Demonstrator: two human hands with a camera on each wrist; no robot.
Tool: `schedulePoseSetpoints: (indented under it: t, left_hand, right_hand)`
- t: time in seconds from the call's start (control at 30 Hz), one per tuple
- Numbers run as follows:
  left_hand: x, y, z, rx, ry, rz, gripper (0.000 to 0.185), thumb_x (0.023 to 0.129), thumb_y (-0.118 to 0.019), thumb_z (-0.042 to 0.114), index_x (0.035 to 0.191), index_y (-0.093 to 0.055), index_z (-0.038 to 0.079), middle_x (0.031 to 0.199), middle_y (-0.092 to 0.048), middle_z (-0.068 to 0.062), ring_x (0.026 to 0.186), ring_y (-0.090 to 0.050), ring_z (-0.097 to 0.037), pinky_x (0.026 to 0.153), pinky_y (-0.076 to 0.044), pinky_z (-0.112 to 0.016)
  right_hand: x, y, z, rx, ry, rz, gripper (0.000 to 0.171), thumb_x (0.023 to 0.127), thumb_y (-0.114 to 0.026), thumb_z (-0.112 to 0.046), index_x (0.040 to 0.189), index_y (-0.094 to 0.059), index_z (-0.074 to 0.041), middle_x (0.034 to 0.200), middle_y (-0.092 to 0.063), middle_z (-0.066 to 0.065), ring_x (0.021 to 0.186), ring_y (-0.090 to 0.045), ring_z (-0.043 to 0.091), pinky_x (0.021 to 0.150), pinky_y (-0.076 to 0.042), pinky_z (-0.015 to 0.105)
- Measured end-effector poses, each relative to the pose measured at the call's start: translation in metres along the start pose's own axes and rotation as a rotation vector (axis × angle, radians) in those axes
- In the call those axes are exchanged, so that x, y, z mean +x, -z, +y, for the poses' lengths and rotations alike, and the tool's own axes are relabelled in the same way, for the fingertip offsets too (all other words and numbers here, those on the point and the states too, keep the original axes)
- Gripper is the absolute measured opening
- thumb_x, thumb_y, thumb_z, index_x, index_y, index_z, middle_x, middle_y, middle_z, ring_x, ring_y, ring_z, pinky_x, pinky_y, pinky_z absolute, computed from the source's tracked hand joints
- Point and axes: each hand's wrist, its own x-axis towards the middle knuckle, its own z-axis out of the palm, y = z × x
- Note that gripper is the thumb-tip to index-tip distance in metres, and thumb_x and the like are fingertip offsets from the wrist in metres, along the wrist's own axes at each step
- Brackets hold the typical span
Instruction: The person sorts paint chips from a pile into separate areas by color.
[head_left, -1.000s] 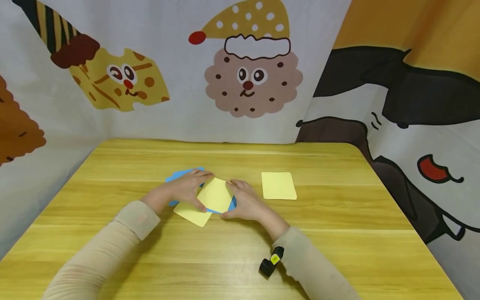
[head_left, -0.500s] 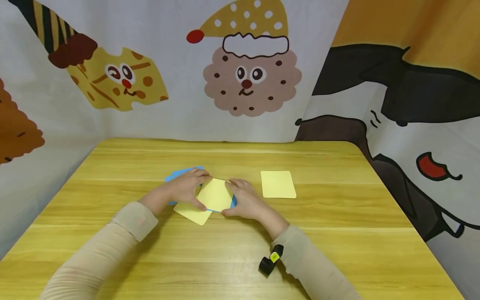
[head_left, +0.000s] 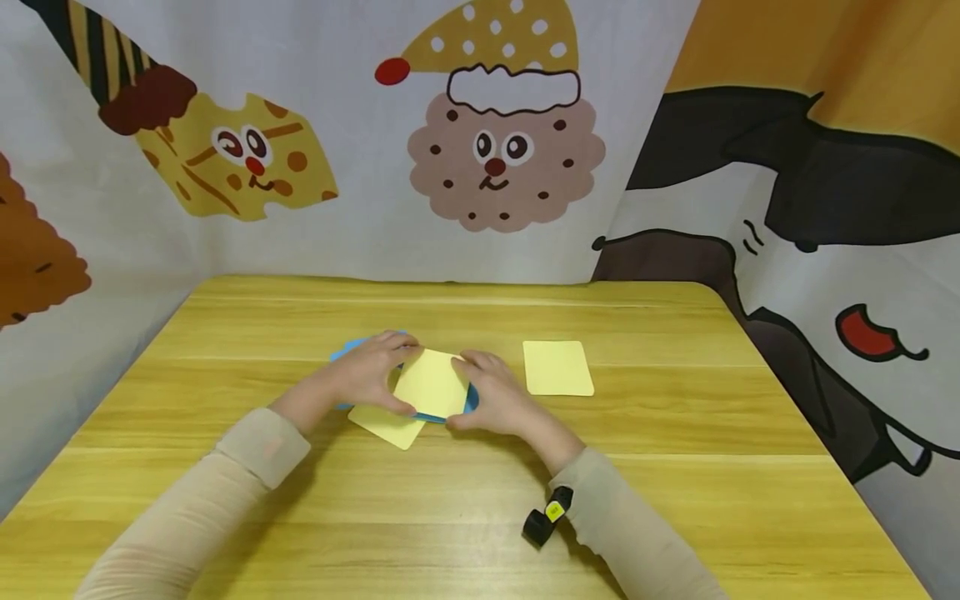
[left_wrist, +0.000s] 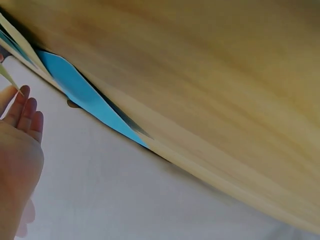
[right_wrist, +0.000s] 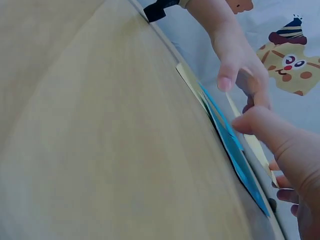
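In the head view, a yellow square card [head_left: 432, 383] is held by its edges between both hands, above the table. My left hand [head_left: 367, 371] grips its left side, thumb near the front corner. My right hand [head_left: 497, 394] grips the right side between thumb and fingers. Blue paper [head_left: 471, 400] shows beneath the card, partly hidden by it and the hands. In the right wrist view, the held card [right_wrist: 257, 150] stands apart above the blue sheets [right_wrist: 237, 150]. Another yellow card [head_left: 386, 426] lies at the front left, partly covered.
A separate yellow card [head_left: 558, 367] lies flat to the right on the wooden table [head_left: 450, 517]. More blue paper [head_left: 347, 348] lies behind my left hand. A black strap device [head_left: 547, 517] sits at the right cuff. A printed cloth [head_left: 300, 242] hangs behind the table.
The held yellow card has shifted slightly up and away in the head view, with its tilt changed a little. Both hands move slightly with it and keep their hold.
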Motion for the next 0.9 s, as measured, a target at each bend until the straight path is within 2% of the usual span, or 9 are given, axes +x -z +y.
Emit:
schedulePoseSetpoints:
  t: [0.2, 0.47, 0.63, 0.9]
  left_hand:
    - [0.001, -0.001, 0.01, 0.049, -0.007, 0.019, 0.097, 0.069, -0.073, 0.063, 0.138, -0.048, 0.0, 0.137, -0.046, -0.012, 0.127, -0.039, -0.029, 0.102, -0.037, -0.047]
    - [0.009, -0.006, 0.023, 0.105, -0.012, 0.025, 0.097, 0.07, -0.066, 0.071, 0.137, -0.051, 0.002, 0.133, -0.047, -0.01, 0.124, -0.04, -0.027, 0.101, -0.038, -0.044]
    - [0.015, -0.008, 0.035, 0.112, -0.01, 0.042, 0.1, 0.071, -0.064, 0.073, 0.138, -0.05, 0.0, 0.135, -0.046, -0.011, 0.124, -0.04, -0.027, 0.102, -0.037, -0.046]
    - [0.027, -0.013, 0.055, 0.115, -0.004, 0.074, 0.101, 0.071, -0.065, 0.072, 0.137, -0.05, -0.002, 0.133, -0.048, -0.01, 0.124, -0.04, -0.027, 0.101, -0.037, -0.046]
  right_hand:
    - [-0.006, 0.01, 0.004, 0.03, 0.026, 0.015, 0.093, 0.073, -0.077, -0.051, 0.146, -0.04, -0.007, 0.15, -0.032, 0.013, 0.137, -0.025, 0.033, 0.106, -0.028, 0.052]
    - [-0.016, 0.022, 0.015, 0.051, 0.079, 0.015, 0.09, 0.072, -0.079, -0.046, 0.144, -0.043, -0.007, 0.148, -0.034, 0.014, 0.136, -0.026, 0.03, 0.107, -0.027, 0.051]
    - [-0.024, 0.032, 0.024, 0.055, 0.088, 0.001, 0.09, 0.073, -0.08, -0.044, 0.145, -0.041, -0.007, 0.148, -0.033, 0.014, 0.137, -0.025, 0.031, 0.107, -0.024, 0.055]
    - [-0.039, 0.046, 0.039, 0.064, 0.103, 0.002, 0.091, 0.072, -0.08, -0.042, 0.145, -0.041, -0.006, 0.148, -0.033, 0.015, 0.136, -0.025, 0.031, 0.105, -0.026, 0.055]
